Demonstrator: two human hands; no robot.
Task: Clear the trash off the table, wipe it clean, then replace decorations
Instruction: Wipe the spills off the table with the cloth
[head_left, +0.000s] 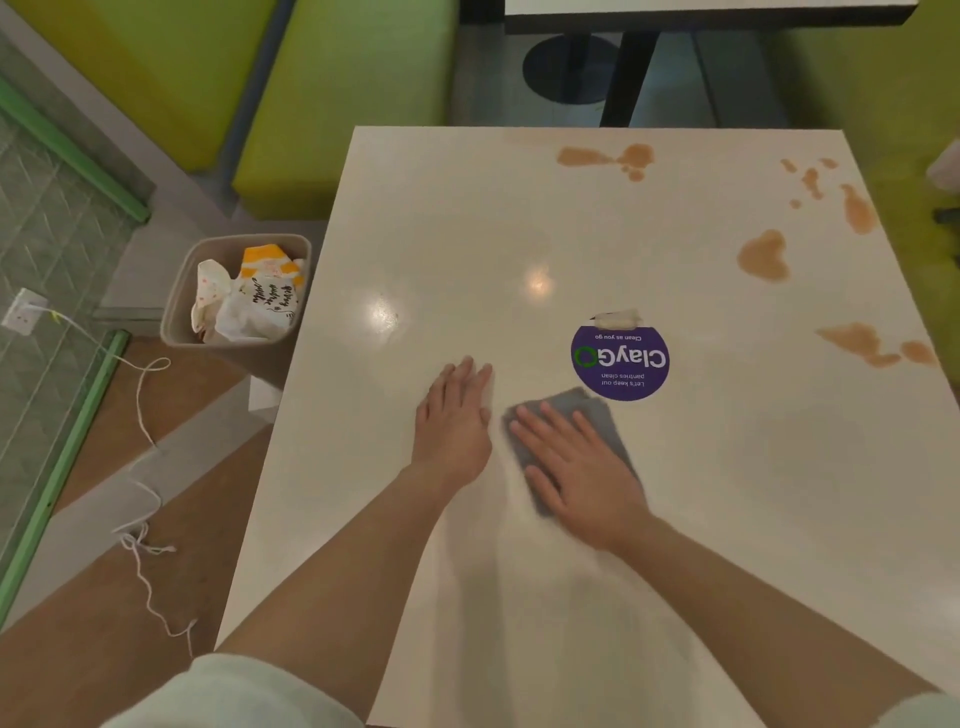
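Cream worktop (467, 249) fills the centre of the frame, where I see my right hand (576, 467) spread flat on a grey cloth (597, 415) and my left hand (457, 410) flat beside it. Brown spills (763, 254) dot the upper right; a bin (179, 301) of wrappers (254, 296) sits at left.

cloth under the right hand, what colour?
Grey-blue cloth, flat under the right hand; head view.

1. Two hands: left hand (457, 415), right hand (582, 467).
2. One grey cloth (597, 415).
3. One round purple sticker (621, 361).
4. Several brown spill patches (763, 257), from twelve to three o'clock.
5. One bin (182, 306), at nine o'clock.
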